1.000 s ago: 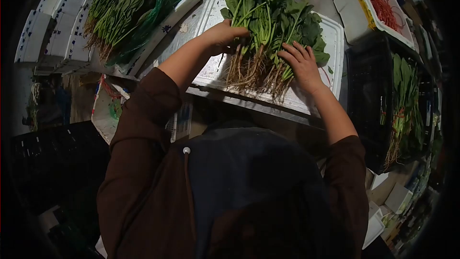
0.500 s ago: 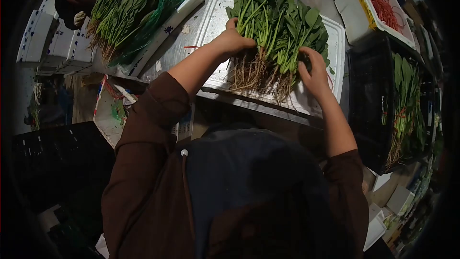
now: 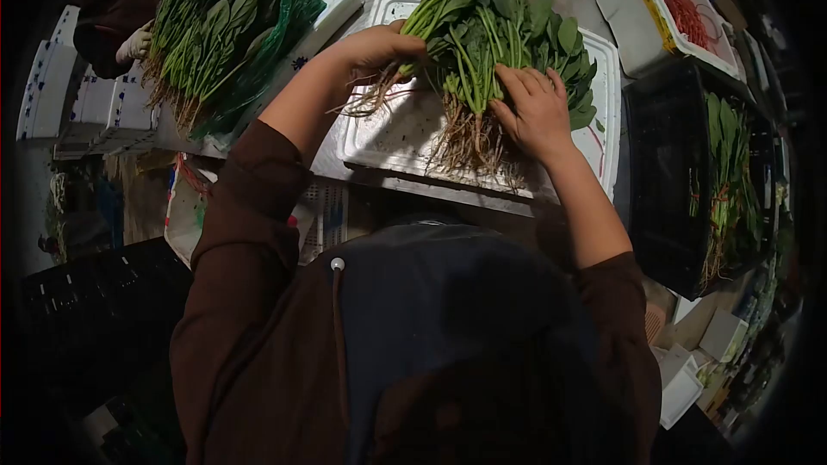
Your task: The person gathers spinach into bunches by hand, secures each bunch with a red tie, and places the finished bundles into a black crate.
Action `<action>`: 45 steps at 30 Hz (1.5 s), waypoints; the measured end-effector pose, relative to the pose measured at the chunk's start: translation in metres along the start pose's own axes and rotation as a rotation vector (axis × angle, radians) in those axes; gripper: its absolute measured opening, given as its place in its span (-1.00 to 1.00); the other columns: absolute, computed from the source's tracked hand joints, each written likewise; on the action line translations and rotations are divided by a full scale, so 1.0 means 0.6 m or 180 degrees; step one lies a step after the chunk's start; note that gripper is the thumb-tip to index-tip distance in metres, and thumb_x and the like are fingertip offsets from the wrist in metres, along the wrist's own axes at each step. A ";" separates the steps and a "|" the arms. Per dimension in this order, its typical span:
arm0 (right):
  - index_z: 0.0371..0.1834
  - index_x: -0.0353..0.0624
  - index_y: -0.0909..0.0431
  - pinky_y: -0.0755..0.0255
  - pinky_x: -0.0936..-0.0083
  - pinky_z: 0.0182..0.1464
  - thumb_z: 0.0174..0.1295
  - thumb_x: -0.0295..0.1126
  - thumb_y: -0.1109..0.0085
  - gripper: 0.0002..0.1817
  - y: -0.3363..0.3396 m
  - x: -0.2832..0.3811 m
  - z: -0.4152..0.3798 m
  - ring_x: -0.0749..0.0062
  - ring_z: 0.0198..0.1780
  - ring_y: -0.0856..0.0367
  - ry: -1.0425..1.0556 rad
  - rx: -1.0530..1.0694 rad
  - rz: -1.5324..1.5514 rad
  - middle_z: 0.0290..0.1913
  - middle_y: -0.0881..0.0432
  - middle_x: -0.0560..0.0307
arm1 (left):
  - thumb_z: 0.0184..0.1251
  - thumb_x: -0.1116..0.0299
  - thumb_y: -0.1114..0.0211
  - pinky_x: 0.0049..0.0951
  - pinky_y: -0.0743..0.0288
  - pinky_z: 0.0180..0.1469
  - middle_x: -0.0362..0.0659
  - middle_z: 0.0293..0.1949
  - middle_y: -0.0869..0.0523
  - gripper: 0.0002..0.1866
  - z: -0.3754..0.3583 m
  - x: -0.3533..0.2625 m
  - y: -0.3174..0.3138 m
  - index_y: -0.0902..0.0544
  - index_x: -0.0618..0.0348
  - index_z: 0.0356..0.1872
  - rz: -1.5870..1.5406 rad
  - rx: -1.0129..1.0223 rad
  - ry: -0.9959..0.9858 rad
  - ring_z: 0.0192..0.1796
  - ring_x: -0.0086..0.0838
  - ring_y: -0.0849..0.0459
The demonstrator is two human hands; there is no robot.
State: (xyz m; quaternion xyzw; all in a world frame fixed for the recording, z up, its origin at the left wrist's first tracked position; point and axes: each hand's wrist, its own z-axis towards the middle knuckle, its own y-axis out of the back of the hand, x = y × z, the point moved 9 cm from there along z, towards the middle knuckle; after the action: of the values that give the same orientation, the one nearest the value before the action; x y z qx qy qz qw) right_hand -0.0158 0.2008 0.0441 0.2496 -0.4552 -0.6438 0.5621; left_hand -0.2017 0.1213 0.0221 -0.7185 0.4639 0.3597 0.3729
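Leafy greens with long brown roots, looking like spinach (image 3: 469, 77), lie piled on a white foam lid (image 3: 366, 142). My left hand (image 3: 375, 47) is closed around a small bunch of spinach stems at the left of the pile. The roots of that bunch (image 3: 370, 96) hang out below my fingers, and its leaves reach up to the right over the others. On the right side of the pile rests my right hand (image 3: 536, 112), its fingers spread over the stems and its thumb beside the roots. The leaves partly hide my left fingertips.
More spinach (image 3: 228, 26) with green plastic (image 3: 297, 4) fills a white foam box at left, where a person's gloved hand (image 3: 135, 43) touches it. At right stand a white box of red ties (image 3: 676, 0) and a black crate (image 3: 668, 181) holding tied spinach (image 3: 728, 181).
My left hand has moved left and up, drawing a small bunch of spinach away from the pile. My right hand has shifted left onto the stems. The gloved hand has come further into view.
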 end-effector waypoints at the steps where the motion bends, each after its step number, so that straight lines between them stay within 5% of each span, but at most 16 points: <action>1: 0.15 0.03 -0.47 -0.05 0.11 0.32 0.15 -0.08 -0.17 -0.51 -0.001 -0.002 0.001 0.28 0.14 -0.44 -0.0005 0.0009 -0.0016 -0.01 -0.57 0.18 | 0.09 0.46 -0.32 -0.62 -0.45 -0.59 -0.11 -0.41 -0.61 -0.63 0.002 0.000 0.010 -0.40 0.27 -0.10 -0.0009 0.0017 -0.0002 -0.52 -0.55 -0.58; 7: 0.16 0.14 -0.48 -0.02 0.09 0.33 0.16 -0.15 -0.16 -0.55 0.035 0.037 0.041 0.18 0.29 -0.26 0.0100 -0.0325 0.0053 0.22 -0.42 0.27 | 0.15 0.32 -0.30 -0.64 -0.54 -0.49 -0.12 -0.34 -0.67 -0.60 0.006 0.004 0.021 -0.45 0.26 -0.03 -0.0113 0.0214 -0.0065 -0.49 -0.58 -0.61; 11: 0.25 0.17 -0.42 0.03 0.10 0.39 0.24 -0.03 -0.05 -0.50 -0.018 0.067 0.061 0.16 0.38 -0.18 0.0609 0.0357 -0.0062 0.38 -0.28 0.32 | 0.15 0.30 -0.30 -0.61 -0.53 -0.47 -0.14 -0.30 -0.67 -0.54 -0.007 -0.002 0.032 -0.43 0.19 0.07 0.0027 0.0075 -0.0118 -0.47 -0.59 -0.59; 14: 0.31 0.15 -0.34 0.08 0.13 0.43 0.30 0.02 0.07 -0.47 -0.067 0.015 0.050 0.13 0.43 -0.11 0.0014 0.0523 -0.0159 0.41 -0.23 0.25 | 0.13 0.37 -0.28 -0.64 -0.52 -0.48 -0.15 -0.43 -0.63 -0.66 -0.036 -0.010 0.066 -0.46 0.25 -0.09 -0.0095 0.0066 -0.0007 -0.47 -0.58 -0.59; 17: 0.31 0.12 -0.33 0.09 0.11 0.43 0.30 0.03 0.07 -0.46 -0.078 0.000 0.041 0.13 0.43 -0.10 -0.0185 0.0585 -0.0163 0.41 -0.23 0.23 | 0.12 0.36 -0.30 -0.62 -0.53 -0.48 -0.13 -0.34 -0.63 -0.68 -0.094 -0.028 0.087 -0.50 0.23 -0.12 -0.0349 -0.0214 -0.0204 -0.47 -0.56 -0.60; 20: 0.32 0.10 -0.33 0.11 0.09 0.43 0.30 -0.04 0.06 -0.47 -0.080 0.004 0.041 0.11 0.44 -0.08 -0.0222 0.0636 -0.0115 0.42 -0.21 0.20 | 0.13 0.37 -0.30 -0.55 -0.55 -0.43 -0.14 -0.30 -0.62 -0.59 -0.154 -0.019 0.126 -0.46 0.25 0.01 -0.0527 -0.0654 -0.0258 -0.43 -0.54 -0.61; 21: 0.32 0.10 -0.34 0.12 0.07 0.43 0.30 -0.06 0.05 -0.48 -0.082 0.007 0.044 0.11 0.44 -0.08 -0.0207 0.0625 -0.0075 0.42 -0.21 0.21 | 0.13 0.37 -0.30 -0.53 -0.55 -0.41 -0.16 -0.29 -0.62 -0.50 -0.164 -0.032 0.117 -0.42 0.27 0.11 -0.0661 -0.0187 -0.0601 -0.41 -0.54 -0.62; 23: 0.32 0.10 -0.34 0.14 0.06 0.43 0.31 -0.10 0.05 -0.50 -0.085 0.007 0.042 0.10 0.44 -0.08 -0.0193 0.0603 -0.0050 0.42 -0.21 0.21 | 0.09 0.43 -0.29 -0.53 -0.52 -0.42 -0.16 -0.28 -0.59 -0.28 -0.186 -0.021 0.144 -0.21 0.21 0.32 -0.0570 -0.0539 -0.0449 -0.41 -0.57 -0.58; 26: 0.31 0.11 -0.34 0.17 0.05 0.44 0.32 -0.12 0.06 -0.51 -0.083 0.008 0.038 0.10 0.45 -0.06 -0.0241 0.0620 -0.0002 0.42 -0.22 0.21 | 0.06 0.48 -0.26 -0.56 -0.45 -0.47 -0.19 -0.29 -0.53 -0.30 -0.237 -0.081 0.120 -0.21 0.22 0.30 -0.0538 -0.0134 -0.1022 -0.43 -0.57 -0.53; 33: 0.30 0.06 -0.35 0.19 0.05 0.44 0.32 -0.16 0.07 -0.53 -0.083 0.015 0.042 0.05 0.45 -0.06 -0.0256 0.0677 -0.0022 0.42 -0.22 0.16 | 0.00 0.43 -0.28 -0.62 -0.38 -0.39 -0.18 -0.25 -0.51 -0.18 -0.317 -0.166 0.270 -0.11 0.13 0.36 0.1175 -0.1378 -0.1728 -0.38 -0.59 -0.48; 35: 0.30 0.06 -0.36 0.19 0.05 0.44 0.31 -0.17 0.06 -0.53 -0.082 0.018 0.043 0.05 0.45 -0.06 -0.0258 0.0688 -0.0034 0.42 -0.22 0.16 | 0.08 0.42 -0.26 -0.59 -0.41 -0.20 -0.18 -0.10 -0.47 -0.11 -0.344 -0.183 0.311 0.04 0.14 0.44 0.1503 -0.1564 -0.1537 -0.21 -0.57 -0.47; 41: 0.29 0.06 -0.37 0.18 0.05 0.44 0.29 -0.19 0.04 -0.53 -0.086 0.016 0.045 0.05 0.45 -0.06 -0.0315 0.0725 -0.0042 0.42 -0.22 0.16 | 0.16 0.41 -0.22 -0.20 -0.44 0.09 0.15 0.18 -0.40 -0.11 -0.394 -0.209 0.439 0.07 -0.34 0.46 0.4003 -0.2871 -0.1624 0.11 -0.17 -0.53; 43: 0.28 0.06 -0.37 0.18 0.05 0.44 0.29 -0.20 0.04 -0.53 -0.087 0.017 0.044 0.05 0.45 -0.06 -0.0328 0.0740 -0.0062 0.42 -0.21 0.16 | 0.14 0.22 -0.32 -0.13 -0.44 0.13 0.24 0.28 -0.28 -0.10 -0.392 -0.165 0.500 0.04 -0.38 0.44 0.4336 -0.3196 -0.0045 0.14 0.04 -0.51; 45: 0.28 0.07 -0.38 0.16 0.04 0.43 0.28 -0.20 0.03 -0.53 -0.084 0.018 0.045 0.04 0.44 -0.07 -0.0306 0.0699 0.0016 0.42 -0.22 0.16 | 0.15 0.14 -0.33 -0.10 -0.42 0.15 0.25 0.30 -0.26 -0.09 -0.391 -0.141 0.521 0.06 -0.41 0.44 0.4319 -0.3265 -0.0086 0.17 0.07 -0.47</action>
State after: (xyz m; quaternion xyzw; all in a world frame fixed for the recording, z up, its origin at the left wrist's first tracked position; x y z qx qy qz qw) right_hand -0.0657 0.1965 0.0148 0.2774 -0.5501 -0.5999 0.5104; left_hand -0.4801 -0.1404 0.1405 -0.3605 0.5693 0.6797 -0.2897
